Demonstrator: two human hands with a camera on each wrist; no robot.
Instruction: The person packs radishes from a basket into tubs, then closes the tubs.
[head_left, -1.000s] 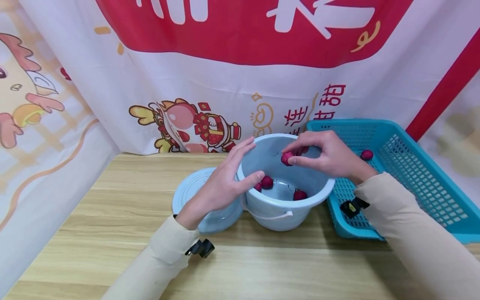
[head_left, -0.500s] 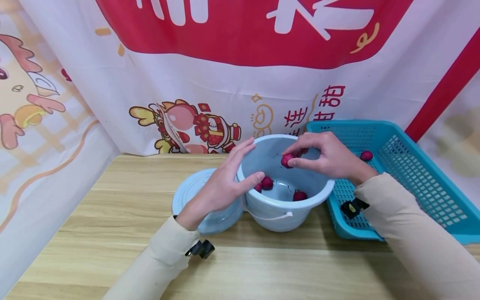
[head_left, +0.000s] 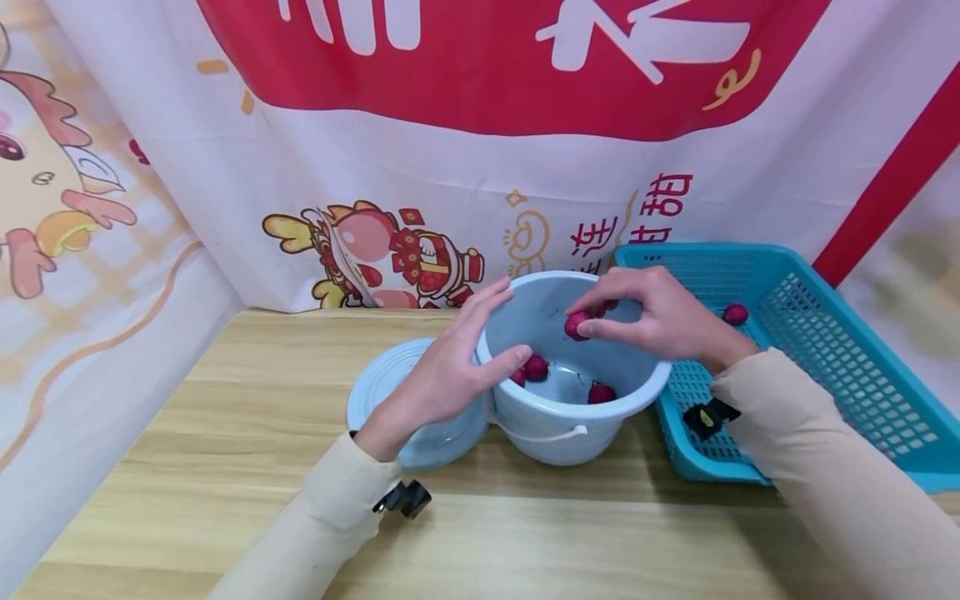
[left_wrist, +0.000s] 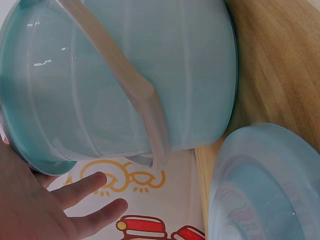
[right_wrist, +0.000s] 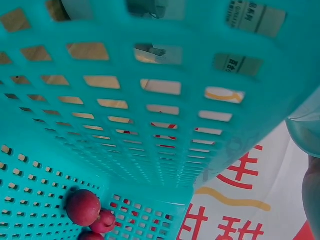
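Note:
In the head view a light blue bucket (head_left: 558, 433) stands upright on the wooden table, several small red radishes (head_left: 536, 367) at its bottom. My left hand (head_left: 450, 367) rests on the bucket's left rim, thumb over the inside and other fingers straight. Two of those fingers stick out past the rim in the left wrist view. Over the bucket's mouth my right hand (head_left: 652, 312) pinches a radish (head_left: 576, 326) between thumb and fingers. More red shows behind these fingers. The right hand is mostly out of the right wrist view.
Right of the bucket stands a teal perforated basket (head_left: 682, 450); radishes (right_wrist: 83, 207) lie in its far corner. A light blue lid (head_left: 375, 371) lies flat on the table (head_left: 247, 433) left of the bucket. Behind hangs a printed cloth (head_left: 420, 150).

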